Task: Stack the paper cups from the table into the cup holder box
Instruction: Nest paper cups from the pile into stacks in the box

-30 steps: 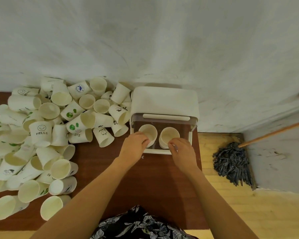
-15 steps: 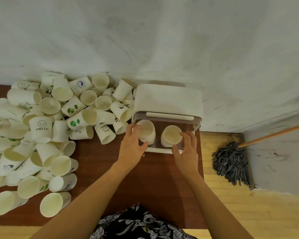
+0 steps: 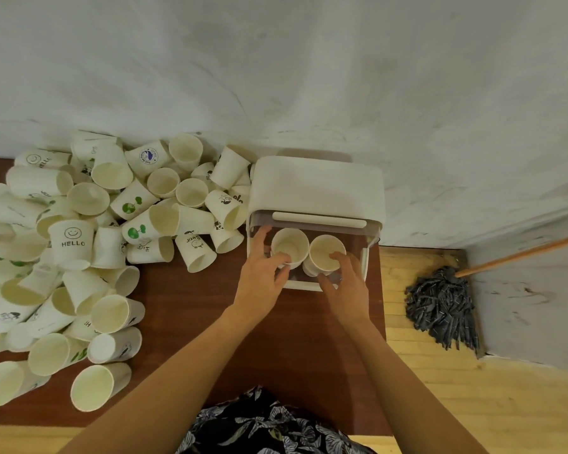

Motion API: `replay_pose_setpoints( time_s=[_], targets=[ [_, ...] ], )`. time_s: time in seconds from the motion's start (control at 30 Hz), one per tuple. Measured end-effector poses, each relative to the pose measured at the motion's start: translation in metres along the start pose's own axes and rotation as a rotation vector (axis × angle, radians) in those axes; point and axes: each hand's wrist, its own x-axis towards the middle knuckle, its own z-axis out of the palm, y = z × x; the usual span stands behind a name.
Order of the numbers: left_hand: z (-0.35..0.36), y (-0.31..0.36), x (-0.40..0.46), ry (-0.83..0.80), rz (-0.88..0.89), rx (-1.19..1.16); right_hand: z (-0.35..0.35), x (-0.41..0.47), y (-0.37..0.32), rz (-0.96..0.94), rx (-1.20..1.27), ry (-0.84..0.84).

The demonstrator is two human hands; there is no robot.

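Head view: both hands' grips crowd the box [image 3: 315, 188] at the table [image 3: 184, 299] edge.

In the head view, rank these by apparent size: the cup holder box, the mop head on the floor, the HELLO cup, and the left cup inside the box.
1. cup holder box
2. mop head
3. HELLO cup and left cup in the box: they look alike, and their differing angles to the camera leave their order unsure.

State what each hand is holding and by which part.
Left hand grips the left cup at its rim. Right hand holds the right cup at its rim, fingers over the edge.
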Motion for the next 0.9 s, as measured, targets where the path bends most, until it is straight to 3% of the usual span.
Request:
replay_pose_setpoints(
  time_s=[0.33,0.63,0.8,0.9],
  targets=[
    [0.020,0.010,0.026,-0.055,-0.156,-0.147,-0.007,0.012,0.009,0.018,-0.064,0.118],
    [0.003,0.018,0.029,-0.141,-0.080,-0.031,-0.013,0.010,0.007,-0.035,-0.123,0.173],
    [-0.030,0.009,0.005,-0.051,-0.061,0.034,-0.003,-0.017,-0.015,-0.179,-0.132,0.408],
    [-0.053,-0.004,-0.010,0.000,-0.071,0.047,0.009,-0.031,-0.038,-0.217,-0.038,0.359]
  ],
)
